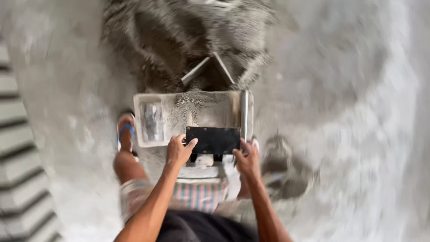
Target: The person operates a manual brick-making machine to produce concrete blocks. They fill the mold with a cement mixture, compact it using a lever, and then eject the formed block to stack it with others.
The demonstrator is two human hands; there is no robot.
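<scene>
While the black plate point(213, 140) is gripped at both ends by the left hand point(178, 151) and right hand point(247, 157) over the mould point(233, 105), mortar could be spilled if tilted.

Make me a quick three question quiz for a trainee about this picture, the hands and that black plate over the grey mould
1. True or false: both hands grip the black plate.
2. Which hand is at the plate's left end? A) left hand B) right hand C) neither
3. What lies beyond the grey mould, at the top of the view?

Key:
1. True; each hand holds one end of the plate.
2. A.
3. A heap of grey sandy mix, with a metal tool lying in it.
</scene>
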